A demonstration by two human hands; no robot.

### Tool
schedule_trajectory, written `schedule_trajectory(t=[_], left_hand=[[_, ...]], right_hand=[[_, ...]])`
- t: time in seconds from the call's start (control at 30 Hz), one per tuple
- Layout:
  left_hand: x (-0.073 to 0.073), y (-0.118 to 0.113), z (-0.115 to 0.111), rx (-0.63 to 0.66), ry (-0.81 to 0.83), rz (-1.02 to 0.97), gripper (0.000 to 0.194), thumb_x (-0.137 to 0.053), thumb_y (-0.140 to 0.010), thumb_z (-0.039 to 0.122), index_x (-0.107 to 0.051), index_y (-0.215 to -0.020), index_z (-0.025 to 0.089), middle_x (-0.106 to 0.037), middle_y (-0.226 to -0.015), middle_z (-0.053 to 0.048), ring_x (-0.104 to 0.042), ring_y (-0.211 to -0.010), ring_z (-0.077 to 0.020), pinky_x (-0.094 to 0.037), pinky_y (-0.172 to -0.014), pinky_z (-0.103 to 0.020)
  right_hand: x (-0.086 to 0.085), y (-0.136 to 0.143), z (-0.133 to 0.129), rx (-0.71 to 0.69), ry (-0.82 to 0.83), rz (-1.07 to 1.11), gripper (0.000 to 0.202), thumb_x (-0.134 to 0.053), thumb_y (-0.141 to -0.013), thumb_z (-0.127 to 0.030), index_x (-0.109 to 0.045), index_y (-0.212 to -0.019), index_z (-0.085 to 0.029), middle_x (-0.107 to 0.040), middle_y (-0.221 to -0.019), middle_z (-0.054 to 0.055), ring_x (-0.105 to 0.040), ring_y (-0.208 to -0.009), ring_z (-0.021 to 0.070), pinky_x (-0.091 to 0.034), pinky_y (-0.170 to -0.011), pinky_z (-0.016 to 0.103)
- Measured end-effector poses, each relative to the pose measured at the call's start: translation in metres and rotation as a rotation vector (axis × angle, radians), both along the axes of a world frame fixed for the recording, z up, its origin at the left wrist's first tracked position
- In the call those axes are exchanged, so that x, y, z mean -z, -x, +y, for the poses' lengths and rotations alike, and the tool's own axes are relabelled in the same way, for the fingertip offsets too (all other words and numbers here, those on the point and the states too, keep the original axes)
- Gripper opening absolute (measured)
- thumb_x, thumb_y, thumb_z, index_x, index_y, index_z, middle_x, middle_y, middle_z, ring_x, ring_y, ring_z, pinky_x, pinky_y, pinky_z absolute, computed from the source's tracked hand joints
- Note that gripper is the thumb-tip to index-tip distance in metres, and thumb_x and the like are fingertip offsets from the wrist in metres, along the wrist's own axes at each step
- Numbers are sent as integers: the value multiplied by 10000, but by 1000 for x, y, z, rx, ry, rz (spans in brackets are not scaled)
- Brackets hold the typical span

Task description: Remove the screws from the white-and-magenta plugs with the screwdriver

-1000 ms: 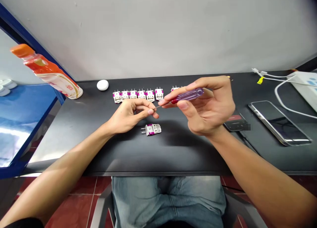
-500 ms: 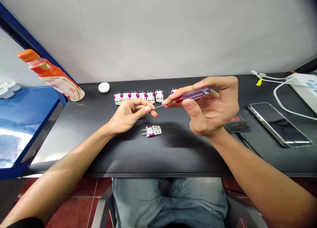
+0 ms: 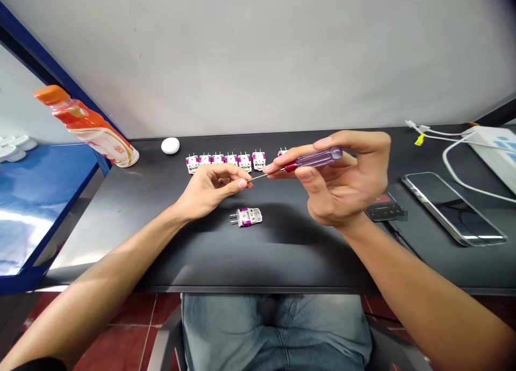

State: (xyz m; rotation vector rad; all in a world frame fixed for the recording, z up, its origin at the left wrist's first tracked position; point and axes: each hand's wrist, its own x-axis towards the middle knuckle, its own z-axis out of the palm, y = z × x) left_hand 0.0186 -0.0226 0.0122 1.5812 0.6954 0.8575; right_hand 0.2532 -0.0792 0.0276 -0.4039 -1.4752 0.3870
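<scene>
My right hand (image 3: 349,177) grips a screwdriver (image 3: 316,159) by its clear purple handle with a red collar. The thin shaft points left and slightly down. At its tip, the thumb and fingers of my left hand (image 3: 212,191) are pinched together; whatever is between them is too small to make out. Below the hands, a white and purple plug (image 3: 246,217) lies on the black table, its metal pins pointing left. Behind my left hand stands a row of similar plugs (image 3: 218,160), with another plug (image 3: 282,151) partly hidden behind my right fingers.
At the left is an orange-capped bottle (image 3: 91,125), with a round white object (image 3: 170,145) near it. On the right lie a phone (image 3: 455,208), a small dark device (image 3: 385,207) with a cable, white cables (image 3: 447,140) and a white box (image 3: 497,150).
The view has tilted slightly, so the table sits a little lower in the picture. My left fingers have drawn in closer around the screwdriver's tip. The plug on the table has stayed put.
</scene>
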Motion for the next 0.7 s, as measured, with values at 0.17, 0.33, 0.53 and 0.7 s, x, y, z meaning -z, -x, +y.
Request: schedule_trajectory(t=[0.17,0.33,0.53,0.7], left_hand=[[2,-1,0,-11,-62,36,421,-980,-913,590,-911,-1006,185,-901,-968,-108,-822,-892,-212,-634,-819,-319],[6,-2,-5,58,-107,60,382,-886,-1020,557,-901,-1087,181,-897,-990,-111,-834,-940,-228,-655,-924,-367],[8,-2,-6,107,-309,216,306,-861,-1033,534,-896,-1046,231,-881,-1164,-104,-786,-1156,-280,-540,-1212,-486],[4,-3,-9,115,-365,315,188,-870,-1005,429,-910,-1018,246,-820,-1323,-104,-724,-1266,-311,-476,-1278,-508]], right_hand=[[-1,-1,0,-53,-15,-18,425,-785,-1058,-84,-713,-1407,-315,-889,-1123,-7,-914,-947,202,-817,-850,366],[1,-6,3,-10,-14,-116,469,-808,-1046,-115,-723,-1456,-327,-891,-1135,11,-916,-917,229,-827,-805,380],[13,-11,5,-27,-19,-259,693,-835,-998,-46,-698,-1600,-360,-883,-1275,32,-920,-992,232,-833,-835,355],[17,-13,4,-9,-6,-318,713,-843,-995,-53,-695,-1622,-358,-865,-1362,31,-925,-985,213,-820,-851,313]])
